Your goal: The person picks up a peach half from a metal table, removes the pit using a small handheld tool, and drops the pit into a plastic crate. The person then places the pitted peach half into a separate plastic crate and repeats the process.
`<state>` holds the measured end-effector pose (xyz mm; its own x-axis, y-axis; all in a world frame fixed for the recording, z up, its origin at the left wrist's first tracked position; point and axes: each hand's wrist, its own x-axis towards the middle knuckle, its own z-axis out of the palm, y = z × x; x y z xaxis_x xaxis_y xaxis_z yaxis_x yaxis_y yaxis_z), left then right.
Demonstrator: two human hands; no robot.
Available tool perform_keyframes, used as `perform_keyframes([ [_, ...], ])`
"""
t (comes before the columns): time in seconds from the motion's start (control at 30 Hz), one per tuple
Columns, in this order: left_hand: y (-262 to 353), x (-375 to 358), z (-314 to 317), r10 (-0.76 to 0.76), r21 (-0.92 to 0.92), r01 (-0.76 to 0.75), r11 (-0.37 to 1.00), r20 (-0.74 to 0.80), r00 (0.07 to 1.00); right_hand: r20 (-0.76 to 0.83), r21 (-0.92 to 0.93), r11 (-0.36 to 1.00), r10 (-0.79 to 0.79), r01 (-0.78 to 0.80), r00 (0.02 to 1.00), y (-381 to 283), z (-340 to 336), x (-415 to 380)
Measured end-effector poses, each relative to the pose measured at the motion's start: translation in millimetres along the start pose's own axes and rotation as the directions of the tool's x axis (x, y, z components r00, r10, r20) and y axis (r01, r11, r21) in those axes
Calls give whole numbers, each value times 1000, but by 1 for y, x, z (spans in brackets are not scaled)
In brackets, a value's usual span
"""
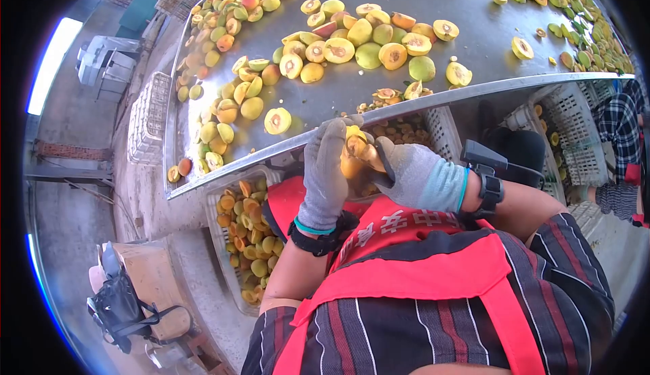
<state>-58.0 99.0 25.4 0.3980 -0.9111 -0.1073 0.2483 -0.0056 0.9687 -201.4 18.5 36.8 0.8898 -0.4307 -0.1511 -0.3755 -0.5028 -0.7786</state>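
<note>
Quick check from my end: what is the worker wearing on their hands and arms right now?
Both hands wear grey knit gloves; the left hand has a teal band at its cuff, the right hand a light blue cuff with a teal edge. Each wrist carries a black strap, and the right one bears a black boxy device. The forearms are bare, below short dark sleeves with red and white stripes.

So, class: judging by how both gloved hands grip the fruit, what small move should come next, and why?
Probably pry the stone out: the left hand grips the halved fruit with its pit exposed, and the right hand presses a tool there, though the tool is hard to make out.
</note>
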Motion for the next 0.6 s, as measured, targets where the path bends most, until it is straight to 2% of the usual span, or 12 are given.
perform_keyframes([
  [0.03,0,0,1,-2,0,2,1000,1,1000,0,1,1000,2,-2,1000,5,8,3],
  [0.07,-1,1,3,-21,-120,17,993,-29,999,-196,37,969,-231,243,953,14,20,11],
  [0.1,-2,1,5,-44,-240,28,970,-58,997,-385,22,880,-431,475,816,20,29,15],
  [0.13,0,1,9,-43,-241,27,970,-59,997,-383,22,879,-432,476,816,14,24,11],
  [0.17,5,1,14,13,-353,-40,935,-79,997,-243,462,849,-157,256,957,2,14,4],
  [0.2,9,2,16,68,-457,-109,883,-105,992,19,777,627,57,-50,998,-7,5,-1],
  [0.23,10,5,5,118,-460,-113,881,-17,993,135,826,535,117,-177,984,-9,-1,-3],
  [0.33,11,2,-1,200,-464,-149,873,62,978,134,749,646,76,-152,988,-6,4,-4],
  [0.4,4,3,-5,235,-445,-172,879,89,968,155,780,601,84,-174,984,-4,3,-6],
  [0.47,5,-2,1,119,-543,-131,829,-58,991,146,758,623,129,-195,981,-5,1,-5],
  [0.5,5,-2,3,118,-543,-131,829,-59,991,148,758,622,130,-197,980,-6,0,-4],
  [0.6,3,1,10,149,-386,-193,902,-141,979,169,738,642,123,-208,978,-6,1,-4],
])
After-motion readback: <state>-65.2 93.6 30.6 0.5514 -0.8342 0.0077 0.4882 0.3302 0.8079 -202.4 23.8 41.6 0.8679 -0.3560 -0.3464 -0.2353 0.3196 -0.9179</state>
